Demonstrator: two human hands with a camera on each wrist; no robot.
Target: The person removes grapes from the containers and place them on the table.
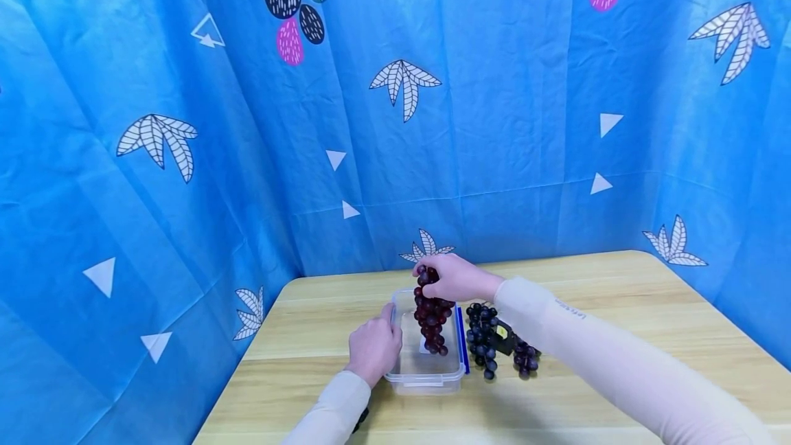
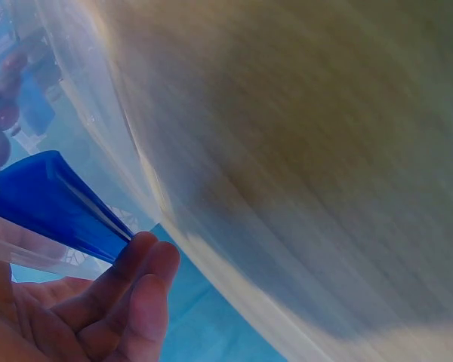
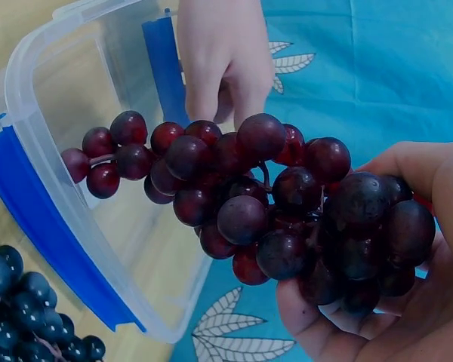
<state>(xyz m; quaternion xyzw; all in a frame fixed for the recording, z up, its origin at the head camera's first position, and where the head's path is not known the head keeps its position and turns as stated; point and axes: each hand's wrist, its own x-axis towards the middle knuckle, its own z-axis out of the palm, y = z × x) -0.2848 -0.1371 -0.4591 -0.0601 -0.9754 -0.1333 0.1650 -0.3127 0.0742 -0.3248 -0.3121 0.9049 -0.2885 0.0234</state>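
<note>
A clear plastic food container with blue side latches stands without a lid on the table. My left hand grips its left wall at the rim. In the left wrist view, curled fingers touch the blue latch there. Above the container's inside, my right hand holds a bunch of dark red grapes by its upper end. The bunch hangs tip down in the head view. The right wrist view shows thumb and fingers curled around the thick end of the grapes.
Right of the container lie a bunch of black grapes and a smaller purple bunch. Between them is a black object with a yellow patch. Something dark shows partly beside my left forearm. A blue patterned curtain stands behind the table.
</note>
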